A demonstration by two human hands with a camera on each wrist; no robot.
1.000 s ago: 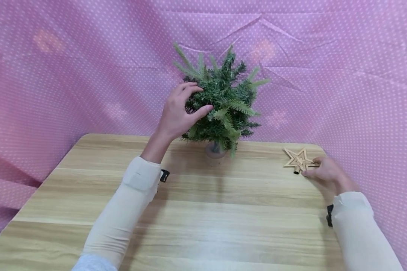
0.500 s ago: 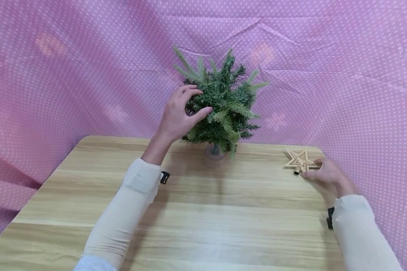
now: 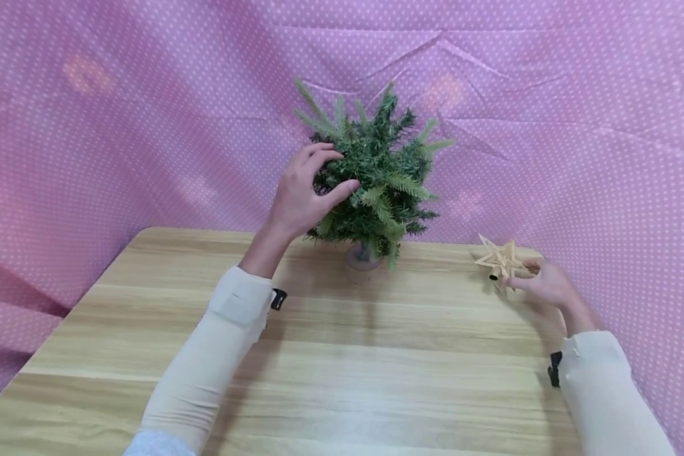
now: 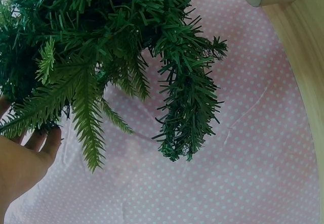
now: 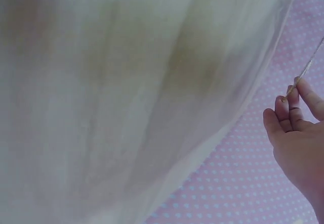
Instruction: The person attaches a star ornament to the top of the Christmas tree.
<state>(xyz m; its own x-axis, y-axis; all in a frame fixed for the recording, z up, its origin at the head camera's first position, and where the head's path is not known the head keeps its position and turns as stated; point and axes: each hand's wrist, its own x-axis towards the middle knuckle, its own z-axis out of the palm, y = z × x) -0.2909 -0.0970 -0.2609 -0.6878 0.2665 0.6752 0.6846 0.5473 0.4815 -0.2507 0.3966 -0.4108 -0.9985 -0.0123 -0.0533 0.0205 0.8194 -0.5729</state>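
Observation:
A small artificial Christmas tree (image 3: 399, 183) stands upright near the back of the table. My left hand (image 3: 302, 190) holds its foliage from the left, fingers and thumb curved round the branches; in the left wrist view, its fingers (image 4: 48, 145) reach into the needles. At the right back corner, my right hand (image 3: 550, 285) pinches a gold star tree topper (image 3: 503, 258) by one point, between thumb and fingers. The star tilts up over the table, its small round socket (image 3: 494, 277) facing me. In the right wrist view, only a thin edge of the star (image 5: 308, 64) shows at the fingertips.
The wooden table (image 3: 342, 354) has a rounded back edge and corners. A pink polka-dot cloth (image 3: 547, 76) hangs close behind and along the right side. The tree's pale round base (image 3: 362, 259) sits on the tabletop. Much of the right wrist view is a blurred pale surface (image 5: 101, 107).
My right hand has raised the star topper from lying flat on the table and tipped it up. My left hand stays at the tree.

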